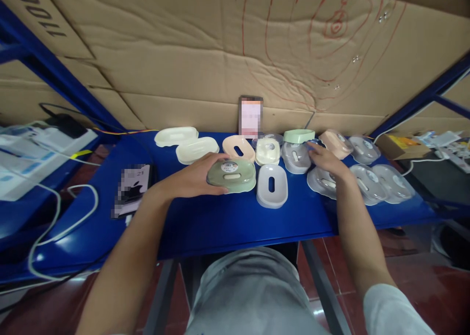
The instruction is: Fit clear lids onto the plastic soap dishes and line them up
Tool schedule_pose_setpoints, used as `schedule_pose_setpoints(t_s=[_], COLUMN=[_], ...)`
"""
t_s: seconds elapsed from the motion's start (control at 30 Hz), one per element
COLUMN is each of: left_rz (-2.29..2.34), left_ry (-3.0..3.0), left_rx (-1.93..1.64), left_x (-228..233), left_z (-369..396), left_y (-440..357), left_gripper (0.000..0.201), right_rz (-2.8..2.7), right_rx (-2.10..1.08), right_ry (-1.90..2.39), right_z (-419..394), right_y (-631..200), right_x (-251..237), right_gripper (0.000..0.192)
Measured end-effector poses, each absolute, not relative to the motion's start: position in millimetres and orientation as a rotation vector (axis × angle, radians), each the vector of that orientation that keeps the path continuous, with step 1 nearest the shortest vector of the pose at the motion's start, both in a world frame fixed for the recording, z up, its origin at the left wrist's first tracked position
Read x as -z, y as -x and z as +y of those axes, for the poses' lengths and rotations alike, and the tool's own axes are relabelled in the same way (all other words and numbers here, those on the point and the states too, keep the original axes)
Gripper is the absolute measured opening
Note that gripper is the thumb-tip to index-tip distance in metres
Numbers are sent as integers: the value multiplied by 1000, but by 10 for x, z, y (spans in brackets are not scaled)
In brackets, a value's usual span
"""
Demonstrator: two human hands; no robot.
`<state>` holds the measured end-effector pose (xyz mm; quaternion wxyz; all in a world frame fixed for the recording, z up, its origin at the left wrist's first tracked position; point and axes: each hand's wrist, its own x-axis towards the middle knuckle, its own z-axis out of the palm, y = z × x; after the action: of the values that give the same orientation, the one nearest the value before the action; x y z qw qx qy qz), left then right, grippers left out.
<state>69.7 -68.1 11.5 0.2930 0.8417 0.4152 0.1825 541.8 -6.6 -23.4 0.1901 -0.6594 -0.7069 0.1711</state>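
My left hand [200,176] is closed around the left side of a green soap box [238,176] with a clear lid and a round sticker. My right hand [325,159] reaches over the right side, its fingers stretched out at the right edge of a grey soap box [296,157] with a clear lid; its fingertips are partly hidden. A light green dish [299,136] stands just behind that box. Between my hands lies a grey slotted soap dish [272,187], with a cream soap box [268,151] and a peach slotted dish [238,148] behind it.
Two cream dishes [197,150] lie at the back left. More lidded boxes, peach [336,144] and grey [368,184], sit on the right. A phone [250,117] leans on the cardboard [165,56]; another device [132,190] and white cables [96,198] lie left on the blue table [220,225].
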Motion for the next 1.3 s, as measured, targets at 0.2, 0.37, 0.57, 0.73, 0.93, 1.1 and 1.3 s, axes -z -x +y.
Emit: schedule_pose_setpoints(t_s=[0.2,0.37,0.57,0.73,0.93,1.1,1.3], left_rz=[1113,1080,950,881,836,899,929], left_ry=[-2215,-2250,-2269,-2169,-2043,-2138,-2306], left_rx=[-550,-644,-857,-933,-997,-1027,-915], left_x=[-137,-82,-23,57,86,98,100], left_z=[-690,-708,-807,-877,-912,-895,-888], left_y=[-686,-810,-1149,-1314,-1358,-1356,-1372], left_gripper=[94,93,93,102,108,73,47], right_rz=[-2111,-2117,-2400,-2434,-2049,-1541,-1521], right_rx=[-738,-250,-388,-380,90,363,266], right_ry=[1641,1634,1007,895,1462,2125,2340], right_z=[-223,-476,-898,-1028,-716,-181,11], right_y=[-5196,-4890,-4292,-4119,-4905,-5755,-6066], right_x=[165,-159,-382,-366,-707,-613,-211], right_gripper=[70,47,81,69,66,64,75])
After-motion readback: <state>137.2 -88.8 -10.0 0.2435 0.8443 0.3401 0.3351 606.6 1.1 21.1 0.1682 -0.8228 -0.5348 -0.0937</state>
